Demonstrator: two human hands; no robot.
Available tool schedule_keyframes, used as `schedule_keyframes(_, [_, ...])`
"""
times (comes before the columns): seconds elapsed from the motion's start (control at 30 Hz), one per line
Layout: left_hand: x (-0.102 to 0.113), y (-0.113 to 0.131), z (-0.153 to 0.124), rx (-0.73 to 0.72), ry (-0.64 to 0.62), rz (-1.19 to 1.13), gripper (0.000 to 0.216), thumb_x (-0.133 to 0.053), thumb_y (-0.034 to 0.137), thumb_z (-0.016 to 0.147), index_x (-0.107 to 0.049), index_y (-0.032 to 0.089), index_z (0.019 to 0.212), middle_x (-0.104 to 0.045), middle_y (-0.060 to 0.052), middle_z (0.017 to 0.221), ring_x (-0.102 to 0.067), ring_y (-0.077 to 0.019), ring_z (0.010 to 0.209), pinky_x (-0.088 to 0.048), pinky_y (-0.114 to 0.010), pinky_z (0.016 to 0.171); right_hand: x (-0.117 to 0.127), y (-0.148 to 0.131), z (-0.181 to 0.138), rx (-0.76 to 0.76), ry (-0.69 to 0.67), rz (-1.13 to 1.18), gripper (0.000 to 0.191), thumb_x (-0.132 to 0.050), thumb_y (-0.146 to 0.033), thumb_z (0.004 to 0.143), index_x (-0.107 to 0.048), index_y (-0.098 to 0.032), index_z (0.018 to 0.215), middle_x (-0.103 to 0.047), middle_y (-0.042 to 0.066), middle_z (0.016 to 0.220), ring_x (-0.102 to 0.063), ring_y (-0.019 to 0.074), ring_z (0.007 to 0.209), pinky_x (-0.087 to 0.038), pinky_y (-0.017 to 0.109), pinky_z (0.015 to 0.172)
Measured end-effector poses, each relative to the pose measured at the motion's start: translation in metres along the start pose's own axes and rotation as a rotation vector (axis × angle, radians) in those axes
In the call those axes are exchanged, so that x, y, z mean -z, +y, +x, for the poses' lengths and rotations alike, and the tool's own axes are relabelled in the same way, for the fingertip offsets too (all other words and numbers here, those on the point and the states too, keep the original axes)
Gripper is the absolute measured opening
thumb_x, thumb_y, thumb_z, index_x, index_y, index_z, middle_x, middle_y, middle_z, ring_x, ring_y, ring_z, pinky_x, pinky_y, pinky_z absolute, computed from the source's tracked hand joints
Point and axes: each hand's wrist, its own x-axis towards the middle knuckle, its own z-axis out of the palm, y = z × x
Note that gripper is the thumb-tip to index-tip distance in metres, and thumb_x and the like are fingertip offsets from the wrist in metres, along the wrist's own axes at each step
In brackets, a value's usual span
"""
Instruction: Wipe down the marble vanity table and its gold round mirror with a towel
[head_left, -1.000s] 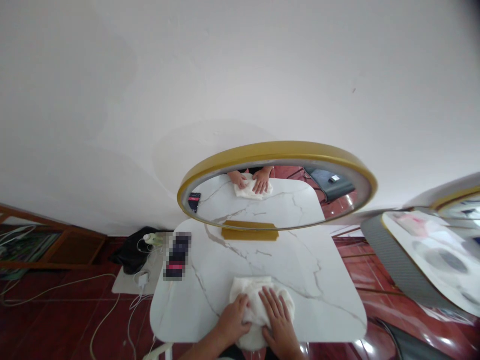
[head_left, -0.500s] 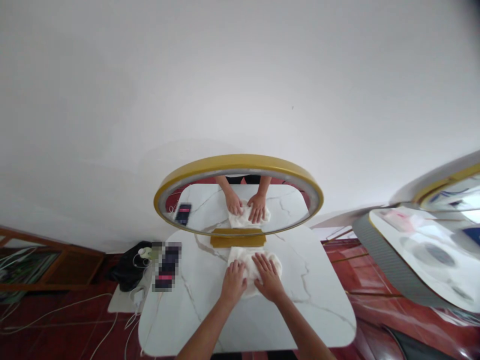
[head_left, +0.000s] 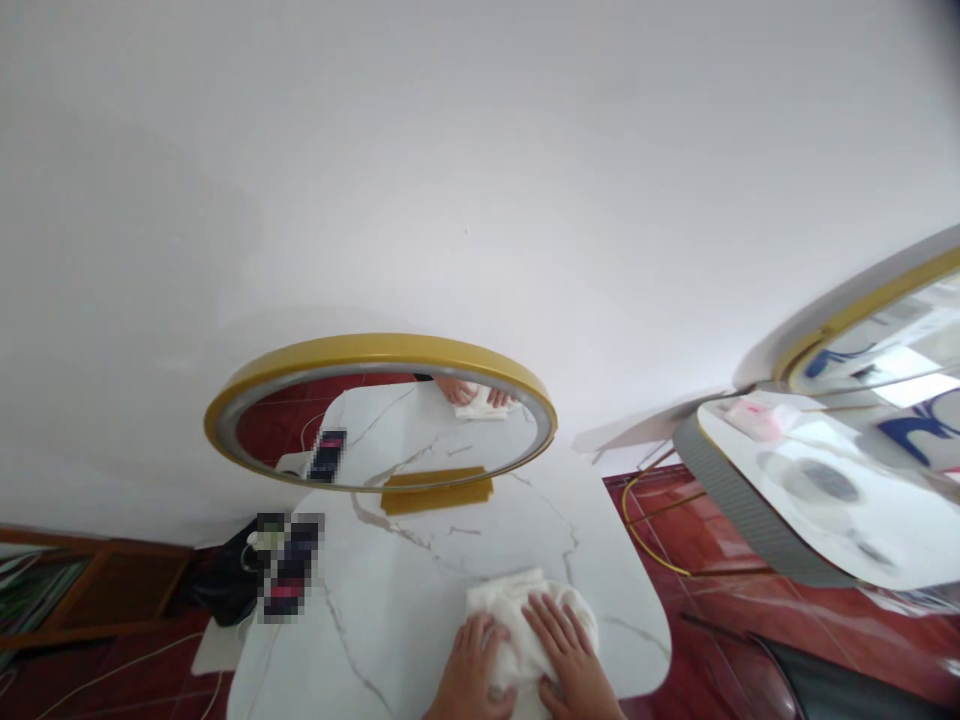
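White cloth (head_left: 519,632) drawn nearer, beneath left hand (head_left: 466,675) and right hand (head_left: 574,660), both spread

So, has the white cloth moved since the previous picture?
Yes, the white cloth has moved nearer and to the right, away from the gold mirror base.

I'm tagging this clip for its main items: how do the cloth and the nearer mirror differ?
The cloth is white and rumpled; the mirror is smooth with a gold rim.
The cloth lies on the table; the mirror stands up behind it.
The left hand and right hand rest on the cloth; neither touches the mirror.
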Motion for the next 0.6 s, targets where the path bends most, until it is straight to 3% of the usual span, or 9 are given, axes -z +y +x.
schedule_keyframes(0.13, [-0.023, 0.015, 0.014, -0.078, -0.180, -0.026, 0.071, -0.068, 0.049, 0.059, -0.046, 0.030, 0.125, -0.042, -0.007, 0.136, -0.036, -0.0308, 0.126, -0.028, -0.044, 0.106, -0.002, 0.027, -0.041, 0.014, 0.002, 0.008, 0.083, -0.052, -0.037, 0.070, -0.019, -0.025, 0.145, -0.024, 0.002, 0.148, -0.031, 0.0304, 0.131, -0.021, 0.045, 0.108])
schedule_keyframes(0.27, [-0.021, 0.032, 0.034, -0.060, -0.149, 0.005, 0.074, -0.069, 0.037, 0.060, -0.042, 0.031, 0.129, -0.034, -0.007, 0.143, -0.031, -0.0308, 0.130, -0.026, -0.045, 0.108, 0.008, 0.042, -0.041, -0.050, 0.052, -0.017, 0.079, -0.050, -0.041, 0.074, -0.018, -0.024, 0.145, -0.023, 0.002, 0.148, -0.027, 0.0299, 0.133, -0.015, 0.046, 0.109])
schedule_keyframes(0.4, [0.003, 0.047, 0.064, -0.048, 0.020, 0.039, 0.066, -0.066, 0.036, 0.066, -0.043, 0.030, 0.128, -0.038, -0.006, 0.141, -0.032, -0.0280, 0.130, -0.027, -0.042, 0.109, 0.031, 0.061, -0.003, -0.087, 0.095, -0.031, 0.076, -0.047, -0.041, 0.078, -0.015, -0.024, 0.145, -0.021, 0.001, 0.149, -0.020, 0.0278, 0.136, -0.009, 0.046, 0.111])
schedule_keyframes(0.6, [0.051, 0.051, 0.133, -0.024, 0.246, 0.088, 0.054, -0.050, 0.028, 0.080, -0.038, 0.026, 0.133, -0.037, -0.007, 0.141, -0.031, -0.0242, 0.131, -0.030, -0.043, 0.107, 0.060, 0.106, 0.089, -0.103, 0.135, -0.059, 0.075, -0.045, -0.034, 0.078, -0.011, -0.025, 0.145, -0.017, -0.001, 0.150, -0.017, 0.0247, 0.137, -0.010, 0.045, 0.110])
